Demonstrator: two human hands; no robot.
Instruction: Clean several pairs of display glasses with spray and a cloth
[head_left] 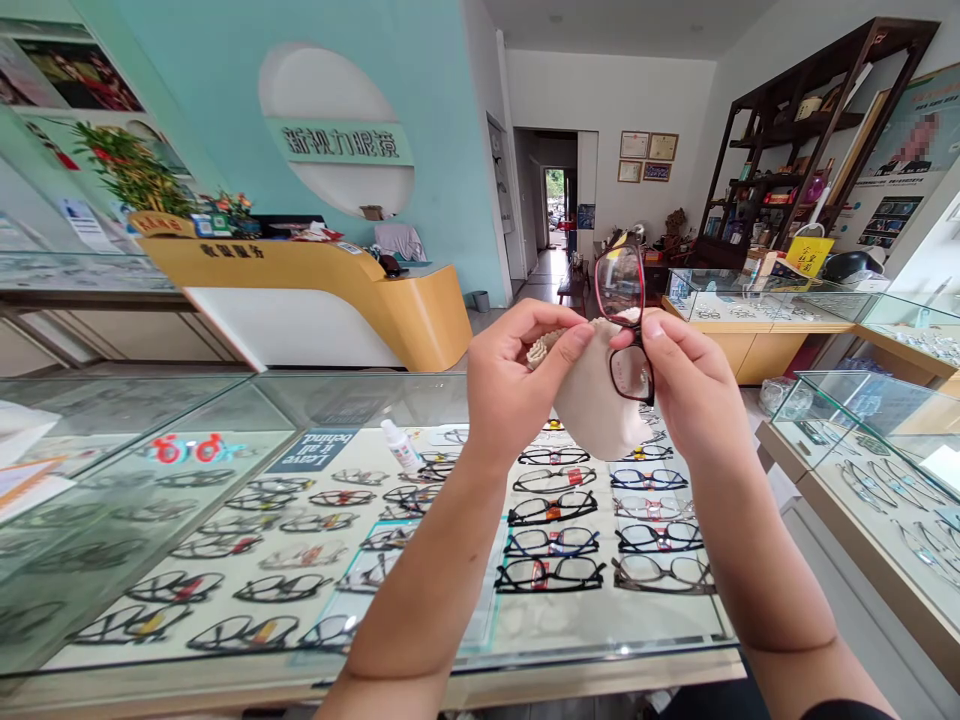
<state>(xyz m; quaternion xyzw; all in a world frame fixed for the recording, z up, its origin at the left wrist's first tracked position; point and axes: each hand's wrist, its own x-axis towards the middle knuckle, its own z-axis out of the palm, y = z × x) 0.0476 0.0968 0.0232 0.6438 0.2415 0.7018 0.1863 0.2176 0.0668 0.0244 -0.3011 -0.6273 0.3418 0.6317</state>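
Note:
Above the glass display case, my left hand [517,370] pinches a cream cloth [600,410] between thumb and fingers. The cloth hangs down and lies against the back of a pair of dark red-rimmed glasses [643,290]. My right hand [686,375] holds these glasses near the bridge, with the frame turned upright, one lens above the other. The fingertips of both hands are close together, and the cloth partly hides some of them.
Under my arms is a glass case [600,665] with rows of glasses. A white spray bottle [401,445] stands behind my left forearm. Another display case [847,500] is at the right, and a yellow-and-white counter [300,320] lies beyond.

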